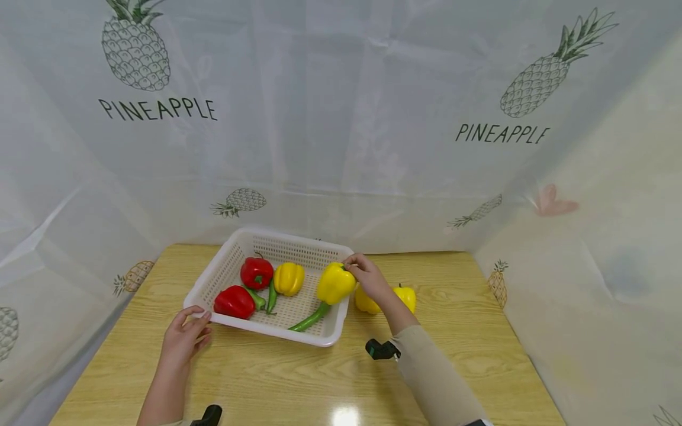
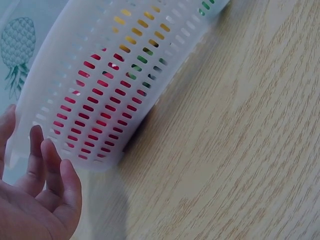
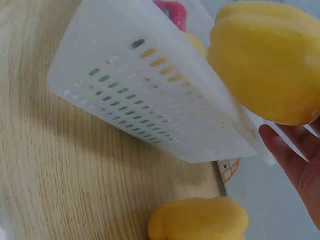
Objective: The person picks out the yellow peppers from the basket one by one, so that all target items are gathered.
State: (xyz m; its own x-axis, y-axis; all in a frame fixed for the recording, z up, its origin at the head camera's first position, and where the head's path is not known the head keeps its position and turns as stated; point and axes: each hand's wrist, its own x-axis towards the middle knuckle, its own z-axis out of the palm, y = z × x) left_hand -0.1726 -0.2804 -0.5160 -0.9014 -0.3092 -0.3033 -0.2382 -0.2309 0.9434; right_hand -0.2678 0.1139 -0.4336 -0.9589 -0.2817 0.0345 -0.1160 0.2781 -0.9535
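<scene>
My right hand (image 1: 370, 278) pinches a yellow bell pepper (image 1: 334, 284) near its stem end, over the right side of a white plastic basket (image 1: 266, 332). In the right wrist view the held pepper (image 3: 265, 60) is beside the basket rim, with the fingers at its lower end. At the near left corner, my left hand (image 1: 183, 337) holds the rim; its lower fingers (image 2: 70, 180) curl outside the slotted wall. Inside the basket are two red bell peppers (image 1: 234, 302), a yellow bell pepper (image 1: 289, 278) and several long green peppers (image 1: 311, 318), one partly beneath the held pepper.
Two more yellow bell peppers (image 1: 406, 298) lie on the wooden table (image 1: 453, 331) right of the basket, partly hidden by my right forearm. A pale curtain (image 1: 330, 118) printed with pineapples hangs along the table's back edge and sides.
</scene>
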